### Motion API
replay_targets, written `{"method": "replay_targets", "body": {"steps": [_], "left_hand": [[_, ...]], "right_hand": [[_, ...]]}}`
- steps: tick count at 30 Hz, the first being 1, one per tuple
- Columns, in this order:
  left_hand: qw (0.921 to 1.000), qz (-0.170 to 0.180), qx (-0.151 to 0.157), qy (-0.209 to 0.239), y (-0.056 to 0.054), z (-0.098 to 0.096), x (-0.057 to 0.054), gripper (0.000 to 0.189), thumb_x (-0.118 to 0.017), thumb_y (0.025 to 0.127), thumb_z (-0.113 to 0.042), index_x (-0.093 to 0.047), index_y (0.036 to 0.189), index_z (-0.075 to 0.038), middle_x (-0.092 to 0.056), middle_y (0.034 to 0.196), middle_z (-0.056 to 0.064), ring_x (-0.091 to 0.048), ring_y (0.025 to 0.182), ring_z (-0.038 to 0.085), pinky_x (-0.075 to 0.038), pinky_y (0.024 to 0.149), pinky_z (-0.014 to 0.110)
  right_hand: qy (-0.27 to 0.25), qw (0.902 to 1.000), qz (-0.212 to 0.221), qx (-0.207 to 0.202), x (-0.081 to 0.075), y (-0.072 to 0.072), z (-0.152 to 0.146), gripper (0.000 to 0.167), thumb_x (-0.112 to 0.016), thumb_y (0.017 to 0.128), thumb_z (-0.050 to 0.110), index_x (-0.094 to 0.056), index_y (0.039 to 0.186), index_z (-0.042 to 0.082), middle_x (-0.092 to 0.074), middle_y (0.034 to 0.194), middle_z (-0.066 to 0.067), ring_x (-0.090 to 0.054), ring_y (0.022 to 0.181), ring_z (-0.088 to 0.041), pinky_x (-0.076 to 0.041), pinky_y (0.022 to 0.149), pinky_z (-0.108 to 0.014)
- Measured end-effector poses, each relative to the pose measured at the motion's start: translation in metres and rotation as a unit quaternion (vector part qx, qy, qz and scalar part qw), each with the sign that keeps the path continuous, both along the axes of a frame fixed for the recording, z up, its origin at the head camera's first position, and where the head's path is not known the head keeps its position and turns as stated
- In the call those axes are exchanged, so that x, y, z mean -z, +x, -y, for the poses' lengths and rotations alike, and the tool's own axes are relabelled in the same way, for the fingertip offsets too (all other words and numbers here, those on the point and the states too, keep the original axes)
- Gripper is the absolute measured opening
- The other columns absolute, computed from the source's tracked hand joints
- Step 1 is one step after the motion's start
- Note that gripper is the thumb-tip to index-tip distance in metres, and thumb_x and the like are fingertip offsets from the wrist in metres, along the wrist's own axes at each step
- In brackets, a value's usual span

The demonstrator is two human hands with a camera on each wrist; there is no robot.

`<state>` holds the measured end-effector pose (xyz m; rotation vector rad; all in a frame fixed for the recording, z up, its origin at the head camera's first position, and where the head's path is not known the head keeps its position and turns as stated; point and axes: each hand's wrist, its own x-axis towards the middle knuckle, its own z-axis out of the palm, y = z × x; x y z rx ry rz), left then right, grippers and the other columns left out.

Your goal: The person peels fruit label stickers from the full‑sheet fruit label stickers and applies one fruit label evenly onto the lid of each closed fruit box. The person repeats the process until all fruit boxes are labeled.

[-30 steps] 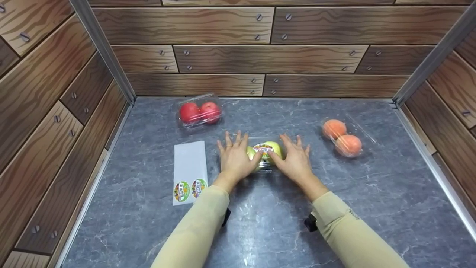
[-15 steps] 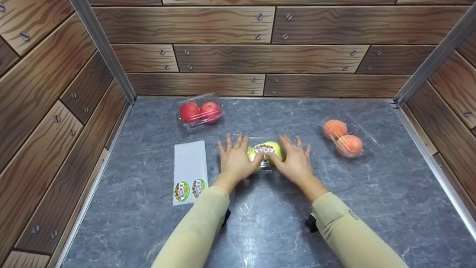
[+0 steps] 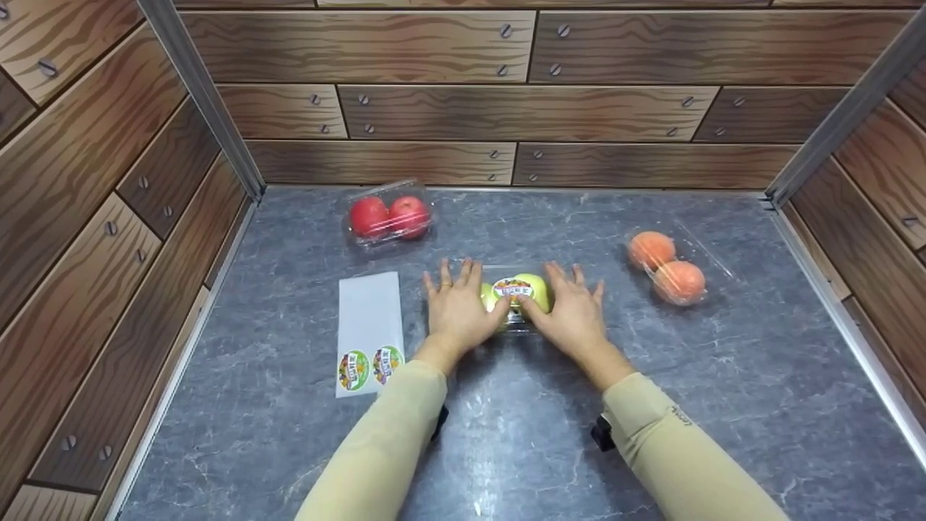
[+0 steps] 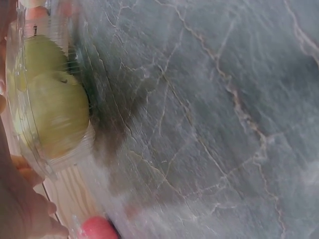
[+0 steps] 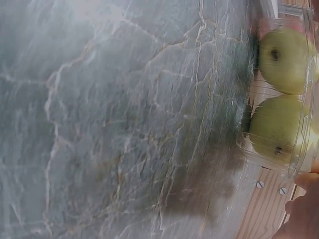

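Note:
A clear plastic clamshell box (image 3: pixel 522 327) with two green apples (image 5: pixel 279 124) stands on the table in the middle of the head view. On its lid is an oval fruit-picture sticker (image 3: pixel 513 288). My left hand (image 3: pixel 459 310) lies over the left end of the box, fingers straight and spread. Mirroring it, my right hand (image 3: pixel 574 310) rests over the right end. Both thumbs reach inward to the sticker's lower edge. In the left wrist view, the apples (image 4: pixel 57 114) show through the box's side, beside the left fingers.
A white backing sheet (image 3: pixel 369 311) with two oval stickers (image 3: pixel 354 370) lies left of the left hand. A clear box of two red apples (image 3: pixel 409 218) stands at the back left. Two orange fruits (image 3: pixel 678 283) sit in another clear box at right. Wood-patterned walls (image 3: pixel 434 114) enclose the table.
The thumbs have shifted slightly toward the sticker's lower edge, and the left fingertips have drawn back a little. The box and the other things stay where they were.

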<state>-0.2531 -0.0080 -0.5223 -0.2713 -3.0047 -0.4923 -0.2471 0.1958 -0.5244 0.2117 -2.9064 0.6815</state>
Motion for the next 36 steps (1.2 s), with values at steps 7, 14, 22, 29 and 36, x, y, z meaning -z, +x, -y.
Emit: {"method": "replay_targets", "body": {"steps": [7, 14, 22, 29, 36], "left_hand": [[0.9999, 0.002, -0.005, 0.01, 0.0005, -0.0021, -0.0015, 0.088, -0.046, 0.097, -0.069, -0.042, 0.163, -0.009, -0.042, 0.166, 0.011, -0.025, 0.156, 0.049, -0.006, 0.125, 0.07], [0.9999, -0.011, -0.007, 0.006, 0.0006, -0.0035, 0.0005, 0.092, -0.048, 0.095, -0.073, -0.044, 0.162, -0.009, -0.042, 0.166, 0.011, -0.026, 0.156, 0.05, -0.008, 0.125, 0.07], [0.9999, -0.011, -0.011, 0.005, 0.0008, -0.0035, 0.0024, 0.093, -0.046, 0.095, -0.074, -0.042, 0.163, -0.01, -0.041, 0.167, 0.011, -0.022, 0.157, 0.049, -0.006, 0.125, 0.069], [0.9999, -0.004, -0.008, -0.005, 0.0004, -0.0041, 0.0024, 0.095, -0.045, 0.096, -0.076, -0.04, 0.164, -0.011, -0.039, 0.168, 0.011, -0.02, 0.158, 0.048, -0.005, 0.126, 0.069], [0.9999, 0.0, -0.007, -0.007, 0.0001, -0.0031, 0.0027, 0.095, -0.046, 0.095, -0.076, -0.04, 0.164, -0.01, -0.038, 0.168, 0.011, -0.021, 0.158, 0.048, -0.004, 0.125, 0.069]], "right_hand": [[0.0, 0.9998, 0.019, 0.009, -0.0027, 0.0, 0.003, 0.089, -0.064, 0.097, 0.064, -0.044, 0.16, 0.003, -0.044, 0.163, -0.018, -0.028, 0.154, -0.051, -0.001, 0.12, -0.078], [-0.018, 0.9998, 0.002, 0.013, -0.0013, -0.0009, 0.0046, 0.091, -0.069, 0.095, 0.061, -0.047, 0.157, -0.001, -0.049, 0.159, -0.02, -0.033, 0.152, -0.052, -0.005, 0.119, -0.08], [-0.017, 0.9997, 0.006, 0.014, -0.0012, -0.0004, 0.005, 0.092, -0.07, 0.094, 0.063, -0.047, 0.157, -0.001, -0.049, 0.159, -0.02, -0.032, 0.152, -0.052, -0.004, 0.118, -0.081], [-0.023, 0.9996, 0.013, 0.012, -0.0027, 0.001, 0.0046, 0.093, -0.07, 0.094, 0.061, -0.045, 0.158, -0.001, -0.046, 0.161, -0.021, -0.031, 0.153, -0.052, -0.004, 0.118, -0.081], [-0.025, 0.9995, 0.018, 0.006, -0.0033, 0.0007, 0.0042, 0.092, -0.07, 0.095, 0.06, -0.043, 0.159, -0.001, -0.044, 0.162, -0.02, -0.03, 0.153, -0.052, -0.002, 0.118, -0.081]]}}
